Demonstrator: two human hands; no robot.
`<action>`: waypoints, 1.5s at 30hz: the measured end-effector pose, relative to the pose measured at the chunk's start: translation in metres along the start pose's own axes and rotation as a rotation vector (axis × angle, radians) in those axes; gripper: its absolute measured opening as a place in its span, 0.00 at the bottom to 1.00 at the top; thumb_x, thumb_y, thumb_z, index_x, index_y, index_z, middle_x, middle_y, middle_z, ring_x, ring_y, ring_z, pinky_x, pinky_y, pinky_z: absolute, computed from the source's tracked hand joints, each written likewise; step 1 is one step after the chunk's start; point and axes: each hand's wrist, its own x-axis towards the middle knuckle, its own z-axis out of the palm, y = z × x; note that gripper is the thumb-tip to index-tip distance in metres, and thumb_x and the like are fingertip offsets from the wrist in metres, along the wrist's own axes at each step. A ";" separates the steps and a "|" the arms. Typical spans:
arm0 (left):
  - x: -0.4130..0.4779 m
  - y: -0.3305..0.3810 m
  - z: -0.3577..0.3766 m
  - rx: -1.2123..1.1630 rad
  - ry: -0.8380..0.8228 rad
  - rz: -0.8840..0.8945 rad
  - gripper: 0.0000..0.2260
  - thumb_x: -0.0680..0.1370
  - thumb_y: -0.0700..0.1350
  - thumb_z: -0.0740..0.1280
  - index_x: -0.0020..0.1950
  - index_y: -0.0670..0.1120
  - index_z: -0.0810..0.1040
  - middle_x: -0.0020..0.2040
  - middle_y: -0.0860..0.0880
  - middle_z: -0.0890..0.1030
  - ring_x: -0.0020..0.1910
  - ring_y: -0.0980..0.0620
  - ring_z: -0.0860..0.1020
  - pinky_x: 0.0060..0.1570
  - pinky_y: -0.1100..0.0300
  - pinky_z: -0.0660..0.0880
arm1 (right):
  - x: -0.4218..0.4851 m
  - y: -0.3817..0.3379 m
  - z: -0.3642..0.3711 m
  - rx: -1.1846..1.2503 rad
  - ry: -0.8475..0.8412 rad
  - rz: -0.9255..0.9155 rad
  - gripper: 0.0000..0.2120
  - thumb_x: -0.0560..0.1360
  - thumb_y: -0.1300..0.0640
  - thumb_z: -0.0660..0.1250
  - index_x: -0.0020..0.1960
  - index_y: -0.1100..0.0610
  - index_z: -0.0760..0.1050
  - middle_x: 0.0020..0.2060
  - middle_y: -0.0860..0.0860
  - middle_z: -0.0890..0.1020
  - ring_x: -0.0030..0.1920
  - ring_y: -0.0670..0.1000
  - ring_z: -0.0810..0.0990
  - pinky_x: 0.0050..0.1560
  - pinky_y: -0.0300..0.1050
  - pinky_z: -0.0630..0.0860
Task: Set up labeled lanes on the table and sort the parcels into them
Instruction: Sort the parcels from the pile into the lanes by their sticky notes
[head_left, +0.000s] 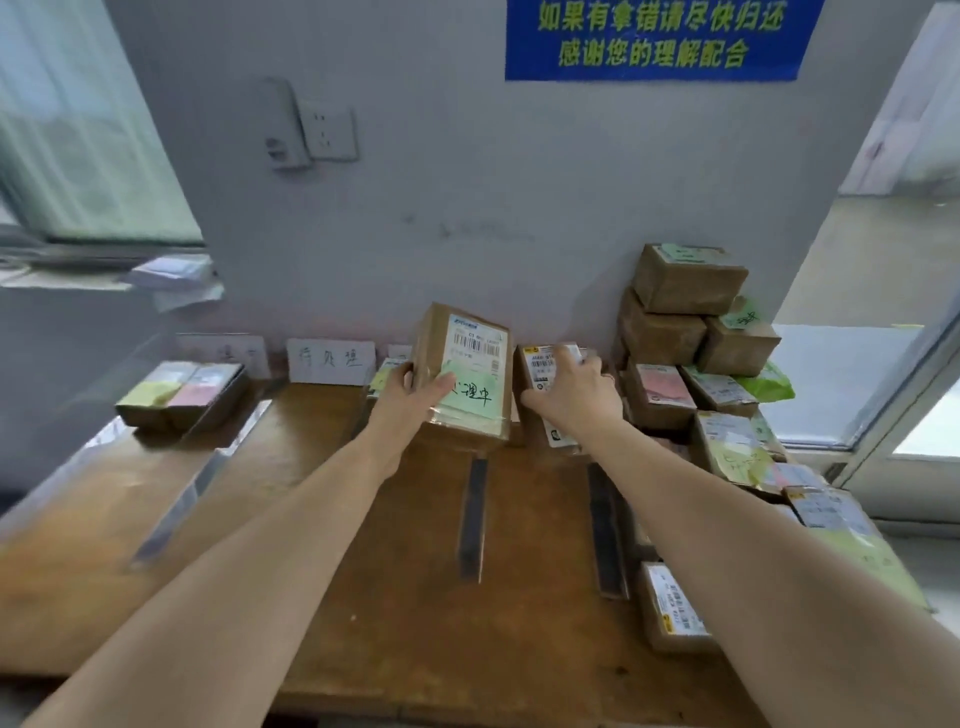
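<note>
**A:** Head view: where's the green-noted parcel (467, 364)?

**B:** At the far middle of the surface (363, 597), tilted up on end, long axis rising toward the wall. The left hand (410, 395) clasps its left edge with its fingers.

**A:** And the right hand (576, 395)?

**B:** Just beside it, fingers curled over the second parcel (537, 364).

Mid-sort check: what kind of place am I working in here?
Probably a courier parcel pickup station: labelled brown parcels stacked against the wall at right, a blue Chinese notice on the wall, and a wooden table split into lanes by dark tape strips with handwritten cards.
</note>
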 end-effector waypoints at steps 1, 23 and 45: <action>-0.001 0.000 -0.018 -0.006 0.034 0.003 0.25 0.76 0.51 0.69 0.70 0.51 0.63 0.58 0.51 0.79 0.49 0.55 0.78 0.52 0.59 0.72 | 0.001 -0.017 0.005 -0.005 -0.009 -0.036 0.33 0.74 0.41 0.66 0.73 0.50 0.59 0.65 0.59 0.68 0.62 0.63 0.72 0.53 0.53 0.75; 0.083 -0.067 -0.389 -0.016 0.285 -0.141 0.33 0.75 0.53 0.70 0.75 0.51 0.58 0.59 0.46 0.80 0.53 0.45 0.80 0.57 0.47 0.72 | 0.054 -0.341 0.203 -0.016 -0.232 -0.159 0.39 0.73 0.39 0.65 0.78 0.48 0.51 0.72 0.59 0.61 0.67 0.63 0.68 0.51 0.49 0.74; 0.276 -0.132 -0.462 0.035 0.156 -0.256 0.29 0.76 0.51 0.69 0.74 0.49 0.62 0.60 0.45 0.79 0.54 0.49 0.80 0.50 0.54 0.79 | 0.179 -0.381 0.383 -0.069 -0.235 0.148 0.30 0.76 0.42 0.66 0.73 0.47 0.60 0.73 0.57 0.56 0.70 0.63 0.63 0.51 0.53 0.79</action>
